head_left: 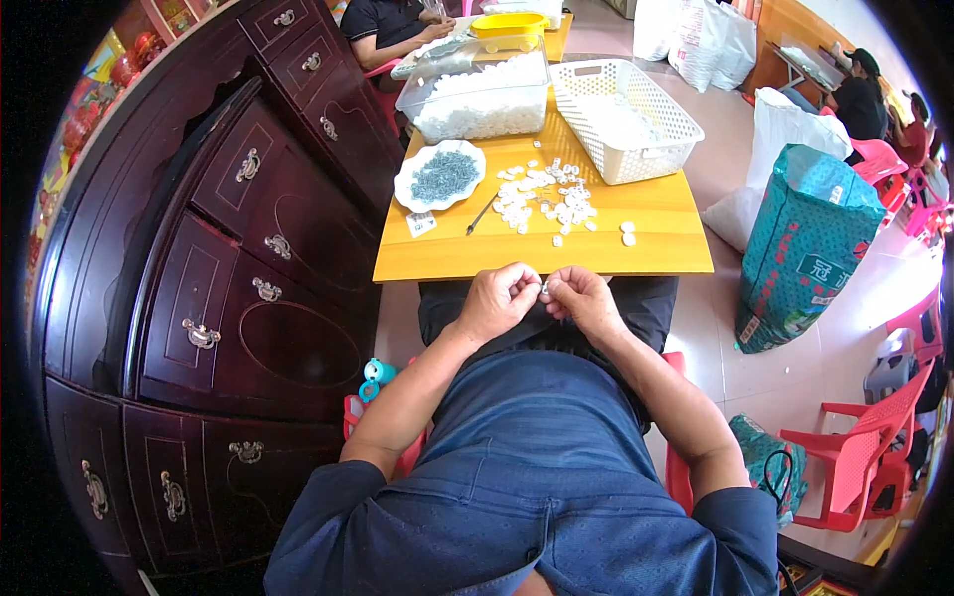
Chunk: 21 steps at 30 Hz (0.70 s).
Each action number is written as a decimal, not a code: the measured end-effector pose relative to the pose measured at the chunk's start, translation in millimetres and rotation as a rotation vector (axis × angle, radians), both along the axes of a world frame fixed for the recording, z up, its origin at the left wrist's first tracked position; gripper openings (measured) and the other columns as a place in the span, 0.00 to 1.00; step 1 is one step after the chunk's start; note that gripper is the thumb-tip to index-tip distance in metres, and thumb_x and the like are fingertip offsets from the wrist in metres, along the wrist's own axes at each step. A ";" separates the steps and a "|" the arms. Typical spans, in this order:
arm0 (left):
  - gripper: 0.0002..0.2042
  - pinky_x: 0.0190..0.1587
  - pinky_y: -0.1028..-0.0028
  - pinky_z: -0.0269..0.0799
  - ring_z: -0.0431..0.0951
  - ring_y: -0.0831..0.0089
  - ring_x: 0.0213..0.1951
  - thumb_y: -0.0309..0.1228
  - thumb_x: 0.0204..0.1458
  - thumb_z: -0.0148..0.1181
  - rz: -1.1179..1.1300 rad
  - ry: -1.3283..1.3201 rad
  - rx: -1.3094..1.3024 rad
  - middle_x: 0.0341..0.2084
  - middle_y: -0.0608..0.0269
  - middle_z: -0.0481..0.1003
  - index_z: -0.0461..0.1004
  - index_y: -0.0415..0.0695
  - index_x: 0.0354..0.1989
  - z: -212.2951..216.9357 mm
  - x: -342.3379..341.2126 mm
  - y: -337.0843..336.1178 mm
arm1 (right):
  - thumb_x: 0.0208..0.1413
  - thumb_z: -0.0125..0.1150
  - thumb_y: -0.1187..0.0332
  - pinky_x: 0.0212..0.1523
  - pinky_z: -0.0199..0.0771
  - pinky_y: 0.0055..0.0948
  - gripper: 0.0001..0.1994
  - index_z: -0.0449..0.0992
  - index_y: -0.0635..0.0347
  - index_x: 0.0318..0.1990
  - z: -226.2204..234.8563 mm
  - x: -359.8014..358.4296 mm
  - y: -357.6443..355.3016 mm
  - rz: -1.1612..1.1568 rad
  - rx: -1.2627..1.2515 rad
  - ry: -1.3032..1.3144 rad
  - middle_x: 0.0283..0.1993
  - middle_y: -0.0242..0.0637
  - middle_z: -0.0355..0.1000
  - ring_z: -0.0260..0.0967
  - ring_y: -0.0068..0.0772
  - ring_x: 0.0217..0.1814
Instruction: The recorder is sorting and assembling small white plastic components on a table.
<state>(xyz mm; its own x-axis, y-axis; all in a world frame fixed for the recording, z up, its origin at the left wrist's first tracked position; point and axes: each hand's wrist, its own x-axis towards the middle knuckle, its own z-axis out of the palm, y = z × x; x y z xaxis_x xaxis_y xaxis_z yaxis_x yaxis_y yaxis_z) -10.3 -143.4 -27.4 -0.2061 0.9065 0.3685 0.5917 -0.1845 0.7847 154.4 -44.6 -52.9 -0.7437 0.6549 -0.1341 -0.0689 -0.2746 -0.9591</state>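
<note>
Both hands meet at the near edge of the yellow table [656, 253], my left hand [497, 298] and right hand [581, 298] pinching one small white piece [544, 289] between them, while beyond lie the clear bin [477, 99] of white pieces, the white basket [621, 119], the dish [440, 176] of grey bits, and loose pieces [547, 197].

Bright daylight, sharp centre, fisheye bending, black corners.

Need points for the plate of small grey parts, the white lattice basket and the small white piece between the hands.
plate of grey parts [409, 191]: head view, on its bare white left rim.
white lattice basket [651, 161]: head view, on its near side wall.
small white piece [544, 288]: head view, on the bit showing between the fingertips of both hands.
</note>
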 end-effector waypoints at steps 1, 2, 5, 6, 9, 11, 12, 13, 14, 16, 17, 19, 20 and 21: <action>0.01 0.27 0.78 0.71 0.75 0.83 0.22 0.21 0.55 0.62 0.000 0.000 -0.001 0.22 0.66 0.79 0.77 0.37 0.33 0.0 0.0 -0.1 | 0.67 0.57 0.68 0.35 0.75 0.20 0.07 0.76 0.62 0.41 0.7 -0.2 -1.1 -0.007 0.009 -0.006 0.34 0.32 0.78 0.73 0.20 0.32; 0.01 0.26 0.78 0.71 0.74 0.83 0.22 0.21 0.55 0.62 0.003 0.018 -0.001 0.22 0.66 0.78 0.77 0.37 0.32 0.0 0.0 -0.1 | 0.67 0.57 0.68 0.35 0.75 0.20 0.07 0.76 0.62 0.41 0.9 -0.3 -1.8 -0.013 0.019 -0.011 0.34 0.32 0.78 0.73 0.20 0.32; 0.01 0.26 0.78 0.71 0.74 0.83 0.21 0.21 0.55 0.62 0.008 0.033 0.001 0.21 0.66 0.78 0.77 0.37 0.32 1.7 2.5 -0.2 | 0.67 0.57 0.68 0.35 0.74 0.20 0.07 0.76 0.63 0.41 -2.6 -0.9 -1.9 -0.021 0.029 -0.009 0.34 0.32 0.78 0.73 0.20 0.32; 0.01 0.26 0.78 0.70 0.74 0.83 0.21 0.21 0.55 0.62 0.010 0.031 0.004 0.21 0.66 0.78 0.78 0.37 0.32 2.3 3.7 0.0 | 0.67 0.57 0.68 0.35 0.74 0.20 0.07 0.76 0.63 0.41 -4.4 -1.6 -1.9 -0.021 0.029 -0.008 0.34 0.32 0.78 0.73 0.20 0.32; 0.01 0.25 0.77 0.70 0.73 0.82 0.20 0.21 0.54 0.62 0.029 0.022 0.005 0.20 0.66 0.78 0.78 0.37 0.32 2.2 4.0 0.7 | 0.67 0.57 0.69 0.35 0.74 0.20 0.07 0.76 0.63 0.40 -6.0 -4.3 -3.8 -0.033 0.035 -0.012 0.34 0.32 0.78 0.73 0.19 0.32; 0.01 0.25 0.77 0.70 0.73 0.83 0.20 0.21 0.54 0.62 0.040 0.020 0.022 0.20 0.66 0.78 0.78 0.37 0.32 2.2 4.0 1.1 | 0.67 0.57 0.69 0.35 0.74 0.19 0.06 0.76 0.62 0.40 -4.1 -4.9 -5.3 -0.044 0.027 0.010 0.33 0.31 0.78 0.72 0.19 0.32; 0.01 0.25 0.77 0.70 0.73 0.83 0.20 0.21 0.54 0.62 0.050 0.017 0.039 0.20 0.66 0.78 0.78 0.37 0.32 2.3 3.9 1.2 | 0.67 0.57 0.69 0.35 0.74 0.19 0.06 0.76 0.62 0.40 -3.9 -5.1 -5.2 -0.044 0.028 0.010 0.33 0.31 0.78 0.72 0.19 0.32; 0.01 0.25 0.77 0.70 0.73 0.83 0.20 0.21 0.54 0.62 0.050 0.017 0.040 0.20 0.66 0.78 0.78 0.37 0.32 2.7 3.8 1.0 | 0.67 0.57 0.69 0.35 0.74 0.19 0.06 0.76 0.62 0.40 -3.6 -4.9 -4.8 -0.043 0.023 0.022 0.33 0.31 0.78 0.72 0.19 0.32; 0.01 0.25 0.77 0.70 0.73 0.83 0.20 0.21 0.54 0.62 0.037 0.020 0.025 0.20 0.66 0.78 0.78 0.37 0.32 3.1 3.6 0.6 | 0.67 0.57 0.69 0.35 0.74 0.19 0.06 0.76 0.62 0.39 -3.1 -4.7 -4.5 -0.042 0.018 0.034 0.33 0.31 0.78 0.72 0.19 0.32; 0.01 0.25 0.77 0.70 0.73 0.83 0.20 0.21 0.54 0.62 0.024 0.022 0.011 0.21 0.66 0.78 0.78 0.37 0.32 2.7 3.3 0.5 | 0.67 0.57 0.70 0.35 0.73 0.19 0.06 0.76 0.62 0.39 -2.2 -4.2 -5.2 -0.042 0.027 0.032 0.33 0.31 0.78 0.72 0.18 0.32; 0.01 0.25 0.78 0.70 0.73 0.83 0.20 0.21 0.54 0.62 0.026 0.022 0.017 0.21 0.66 0.78 0.78 0.37 0.32 0.9 2.8 0.7 | 0.67 0.57 0.70 0.35 0.73 0.19 0.06 0.76 0.62 0.39 -2.0 -4.0 -5.8 -0.041 0.034 0.030 0.33 0.31 0.78 0.72 0.18 0.32; 0.01 0.25 0.78 0.70 0.73 0.83 0.20 0.21 0.54 0.62 0.027 0.024 0.023 0.21 0.66 0.78 0.77 0.37 0.32 0.1 2.6 1.2 | 0.66 0.57 0.70 0.35 0.73 0.19 0.05 0.76 0.62 0.39 -3.0 -4.4 -5.4 -0.040 0.046 0.036 0.33 0.31 0.77 0.72 0.18 0.32; 0.01 0.25 0.78 0.70 0.73 0.83 0.20 0.21 0.54 0.62 0.024 0.021 0.016 0.21 0.66 0.78 0.77 0.37 0.32 0.3 2.8 1.3 | 0.66 0.57 0.70 0.35 0.73 0.19 0.05 0.76 0.62 0.39 -3.9 -4.8 -4.8 -0.039 0.057 0.042 0.33 0.31 0.77 0.72 0.18 0.32; 0.01 0.25 0.78 0.70 0.73 0.83 0.20 0.21 0.54 0.62 0.022 0.018 0.009 0.21 0.66 0.78 0.77 0.37 0.32 0.4 3.0 1.6 | 0.66 0.57 0.70 0.35 0.73 0.19 0.05 0.76 0.62 0.39 -5.1 -5.2 -4.5 -0.040 0.058 0.044 0.33 0.31 0.77 0.72 0.18 0.32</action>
